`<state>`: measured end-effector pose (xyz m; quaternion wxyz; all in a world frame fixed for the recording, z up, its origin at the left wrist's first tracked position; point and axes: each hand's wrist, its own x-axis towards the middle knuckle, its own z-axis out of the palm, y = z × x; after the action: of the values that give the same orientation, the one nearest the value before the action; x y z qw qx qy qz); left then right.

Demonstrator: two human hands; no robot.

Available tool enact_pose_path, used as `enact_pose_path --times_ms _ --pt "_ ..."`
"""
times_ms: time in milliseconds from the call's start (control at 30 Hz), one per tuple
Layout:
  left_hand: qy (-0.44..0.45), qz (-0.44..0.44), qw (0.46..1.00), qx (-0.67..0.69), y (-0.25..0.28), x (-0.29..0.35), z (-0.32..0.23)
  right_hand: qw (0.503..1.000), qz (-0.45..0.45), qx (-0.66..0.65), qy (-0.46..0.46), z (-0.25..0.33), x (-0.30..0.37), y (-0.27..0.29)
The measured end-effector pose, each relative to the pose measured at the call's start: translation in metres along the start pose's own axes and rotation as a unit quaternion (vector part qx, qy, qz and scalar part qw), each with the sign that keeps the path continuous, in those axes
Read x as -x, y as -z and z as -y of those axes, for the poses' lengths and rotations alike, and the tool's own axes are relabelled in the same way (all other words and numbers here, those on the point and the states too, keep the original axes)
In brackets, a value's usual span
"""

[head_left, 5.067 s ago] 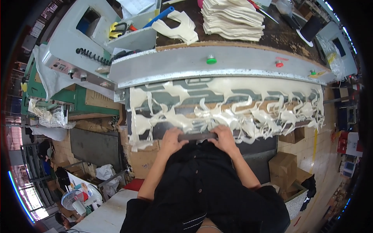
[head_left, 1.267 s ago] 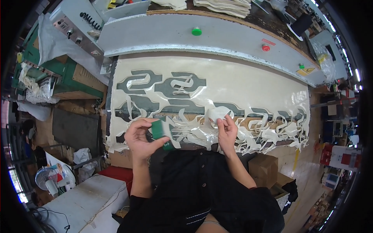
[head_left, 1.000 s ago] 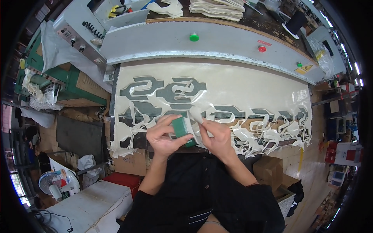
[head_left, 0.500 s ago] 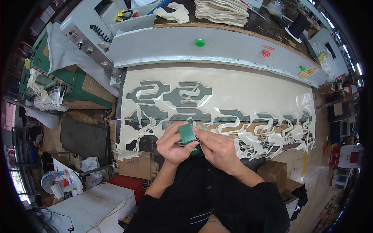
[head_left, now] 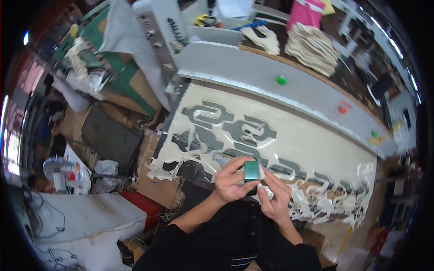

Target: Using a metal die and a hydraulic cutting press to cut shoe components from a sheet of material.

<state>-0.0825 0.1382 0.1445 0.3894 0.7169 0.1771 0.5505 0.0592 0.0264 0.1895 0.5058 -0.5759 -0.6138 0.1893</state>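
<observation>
My left hand [head_left: 230, 181] is closed around a small green box-shaped pack [head_left: 252, 171], thumb below and fingers along its far side. My right hand [head_left: 277, 193] is beside it, its fingertips close to the pack's right edge. Between that hand's thumb and fingers shows a pale, shiny scrap [head_left: 270, 191]; blur hides its exact kind. Both hands are above the near edge of a cream sheet [head_left: 312, 147] with strap-like shapes cut out of it. Dark backing shows through the cutouts.
Tangled cream offcuts [head_left: 325, 205] hang along the sheet's near right side. Behind it runs a grey machine beam [head_left: 253, 70] with green and red buttons. A stack of cut cream pieces [head_left: 312, 47] sits on top, near a pink bag [head_left: 305, 13]. At lower left is a white-topped cabinet [head_left: 90, 221].
The whole view has tilted and shifted, so the scene sits further right and lower. My right thumb and fingers have spread away from the pack, with the pale scrap now showing between them.
</observation>
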Motion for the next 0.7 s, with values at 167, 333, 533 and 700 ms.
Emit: enact_pose_path --times_ms 167,333,533,700 --pt "-0.004 -0.007 0.999 0.034 -0.012 0.007 0.0 0.989 -0.131 -0.032 -0.066 -0.026 0.021 -0.017" --pt "0.039 -0.004 0.998 0.044 -0.015 0.009 0.0 0.969 -0.129 -0.12 -0.171 -0.034 0.02 -0.016" --pt "0.068 -0.025 0.996 0.042 -0.016 0.016 0.001 0.955 -0.116 -0.211 -0.171 -0.057 0.019 -0.019" --pt "0.055 -0.022 0.998 0.006 -0.016 0.013 0.009 0.937 -0.164 -0.221 -0.216 -0.061 0.009 -0.033"
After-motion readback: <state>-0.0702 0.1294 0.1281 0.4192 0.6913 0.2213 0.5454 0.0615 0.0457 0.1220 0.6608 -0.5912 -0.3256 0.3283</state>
